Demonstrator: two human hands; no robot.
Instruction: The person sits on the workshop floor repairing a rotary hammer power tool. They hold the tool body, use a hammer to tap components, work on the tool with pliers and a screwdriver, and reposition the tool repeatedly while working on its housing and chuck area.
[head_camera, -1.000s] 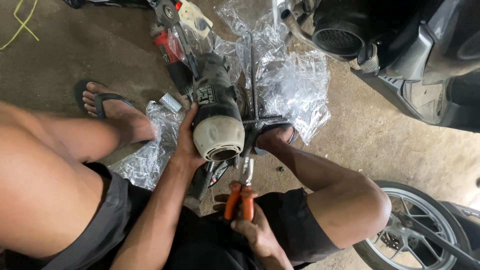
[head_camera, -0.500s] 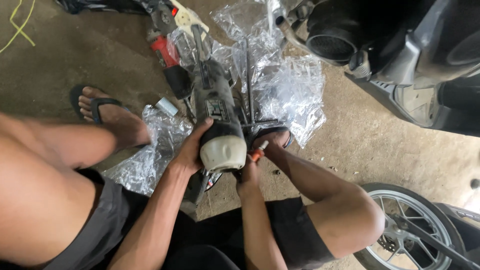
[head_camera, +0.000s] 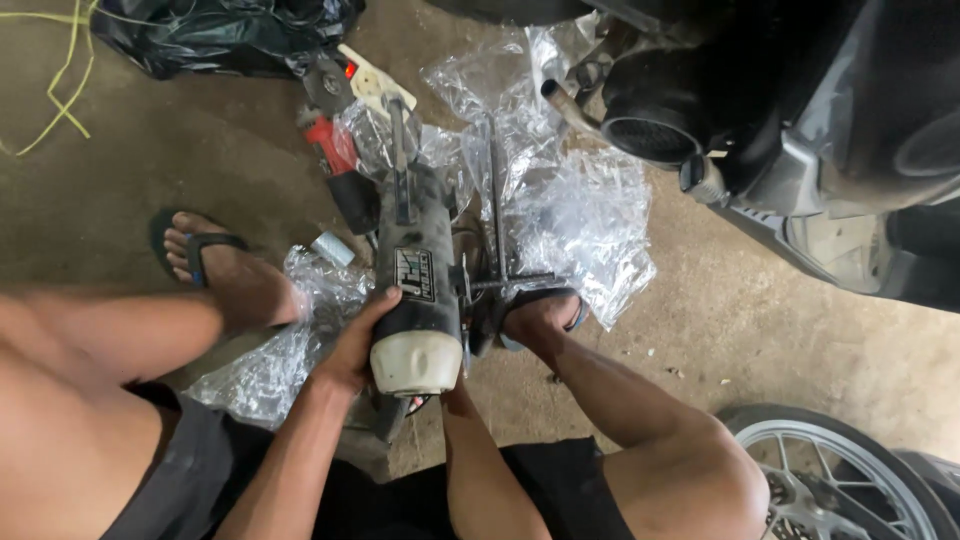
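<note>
1. A muffler (head_camera: 415, 290), dark with a pale end cap, is being held over the floor (head_camera: 120, 180) between the person's feet, its cap pointing towards the person.
2. The muffler is being gripped by the left hand (head_camera: 350, 345), its fingers wrapped around the side just above the cap.
3. The right hand (head_camera: 455, 385) is being hidden behind the muffler; its fingers cannot be told.
4. Clear plastic wrap (head_camera: 575, 215) is being left under and around the muffler.
5. A wheel (head_camera: 840, 470) is being seen at lower right.
</note>
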